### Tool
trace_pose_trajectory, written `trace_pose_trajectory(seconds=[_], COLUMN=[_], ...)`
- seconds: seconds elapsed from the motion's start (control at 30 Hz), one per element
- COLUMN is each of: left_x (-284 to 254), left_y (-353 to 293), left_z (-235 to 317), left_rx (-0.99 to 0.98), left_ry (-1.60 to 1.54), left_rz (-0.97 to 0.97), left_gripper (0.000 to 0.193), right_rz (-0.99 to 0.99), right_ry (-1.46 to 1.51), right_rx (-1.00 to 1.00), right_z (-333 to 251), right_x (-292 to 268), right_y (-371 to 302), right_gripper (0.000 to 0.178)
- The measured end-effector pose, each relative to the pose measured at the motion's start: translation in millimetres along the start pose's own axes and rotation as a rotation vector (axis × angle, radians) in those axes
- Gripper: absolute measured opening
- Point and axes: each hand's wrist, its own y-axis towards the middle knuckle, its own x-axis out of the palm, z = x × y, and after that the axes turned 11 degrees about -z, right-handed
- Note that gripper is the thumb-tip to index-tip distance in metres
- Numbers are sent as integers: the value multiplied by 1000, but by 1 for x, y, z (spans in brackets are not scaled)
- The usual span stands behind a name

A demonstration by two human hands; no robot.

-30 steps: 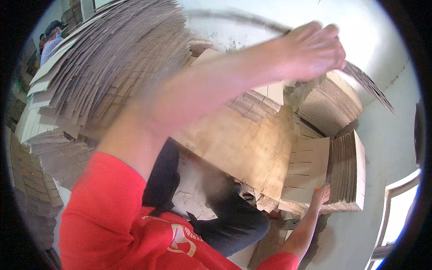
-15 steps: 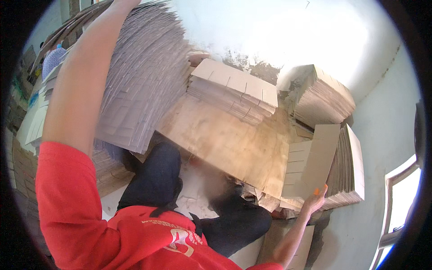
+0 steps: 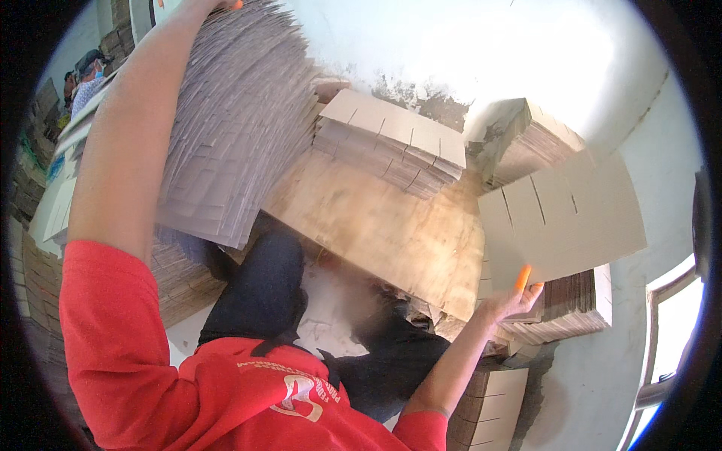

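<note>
My right hand, with orange covers on its fingertips, is closed on the lower edge of a flat grey cardboard sheet with several slits cut in it. The sheet is tilted up above a stack of upright cardboard sheets at the right. My left arm reaches far up, and my left hand is at the top of a tall leaning pile of cardboard sheets. The picture's edge cuts that hand off, so its grip is hidden; an orange fingertip cover shows.
A wooden board lies before my knees. On its far side sits a stack of slitted cardboard; another cardboard stack leans by the wall. More slitted cardboard lies at lower right. Another person is at far left.
My right hand has lifted a slitted cardboard sheet from beside the upright stack and swung it up. My left hand has come slightly further into the picture at the top.
</note>
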Motion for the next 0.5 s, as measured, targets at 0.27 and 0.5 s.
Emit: trace_pose_trajectory(seconds=[0.27, 0.5], left_x=[-36, 20], left_y=[-66, -17], left_z=[71, 146], left_rx=[-2, 77], left_ry=[-111, -188], left_rz=[30, 348], left_gripper=[57, 36], right_rz=[-34, -164], right_ry=[-47, -218], right_rx=[-82, 52], right_z=[2, 23], right_x=[45, 26], right_y=[6, 32], right_gripper=[13, 20])
